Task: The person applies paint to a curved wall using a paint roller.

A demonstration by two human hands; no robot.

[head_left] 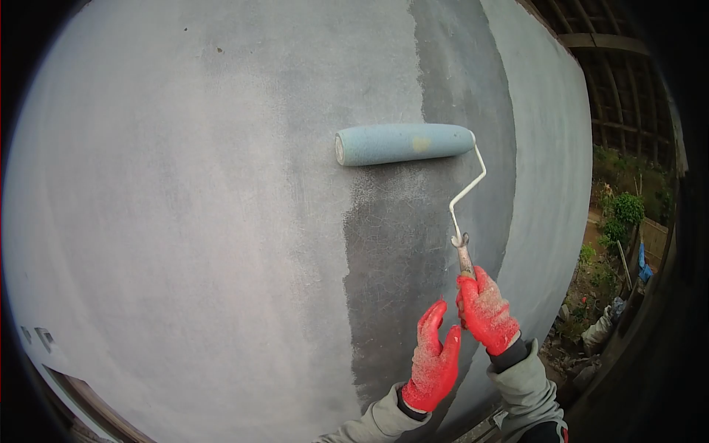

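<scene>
Grey wall (185,221) here with a dark strip (391,295), and we've got the roller (406,144) across that strip, right hand (487,310) gripping its handle (464,258), probably to keep it level, left hand (432,362) just open over the strip's lower part, gripping nothing.

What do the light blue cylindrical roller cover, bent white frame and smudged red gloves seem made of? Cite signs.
Roller cover: probably matte foam or fine fabric; surface looks dull.
White frame: probably painted metal, smooth; thin yet sharply bent.
Red gloves: perhaps matte rubber over cloth; colour looks coatlike.
</scene>
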